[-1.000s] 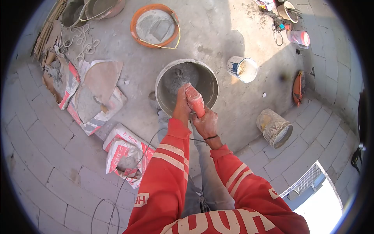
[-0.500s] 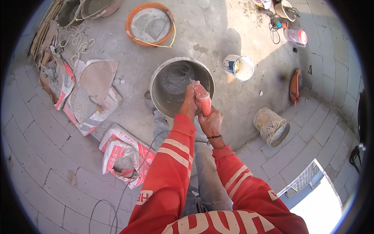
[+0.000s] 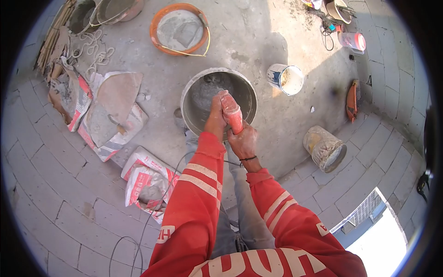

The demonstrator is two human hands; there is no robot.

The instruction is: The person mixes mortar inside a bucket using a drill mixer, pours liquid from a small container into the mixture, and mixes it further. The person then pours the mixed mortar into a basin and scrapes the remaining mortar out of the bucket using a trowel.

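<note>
Both of my hands grip a red power drill dusted with grey, held over a large bucket. My left hand is closed around the drill's front part, on its left side. My right hand is wrapped around the rear handle, nearer my body. Inside the bucket lies wet grey mortar, churned near the far wall. The drill's lower end is hidden by my hands and the mortar. A dark cable runs over the floor to my left.
An orange bucket of grey material stands beyond. To the right are a small white bucket and a tipped, crusted bucket. Opened mortar bags, a triangular board and rope lie left. Block walls rise right.
My hands and the drill have shifted left across the bucket, and the drill's angle has turned a little. The whole view has slid slightly; both hands keep their grip.
</note>
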